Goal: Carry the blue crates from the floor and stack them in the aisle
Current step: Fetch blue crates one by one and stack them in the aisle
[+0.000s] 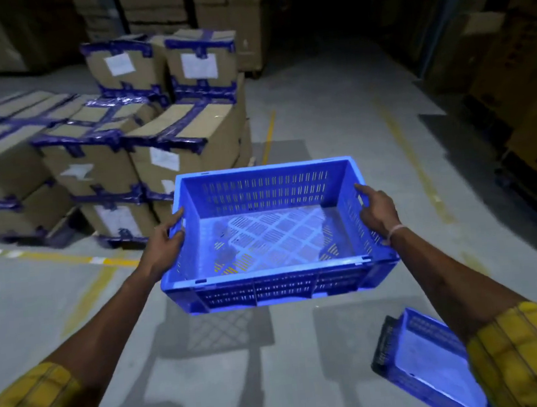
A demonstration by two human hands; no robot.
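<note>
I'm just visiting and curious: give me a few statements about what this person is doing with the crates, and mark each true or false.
1. Both hands hold the carried blue crate, the left hand on its left rim and the right hand on its right rim. True.
2. The carried crate is full of parcels. False: it is empty, and its lattice bottom shows.
3. A second blue crate lies on the floor at lower right. True.
4. The cardboard boxes stand to the person's right. False: they are stacked on the left.
5. The boxes are bound with purple tape. True.
</note>
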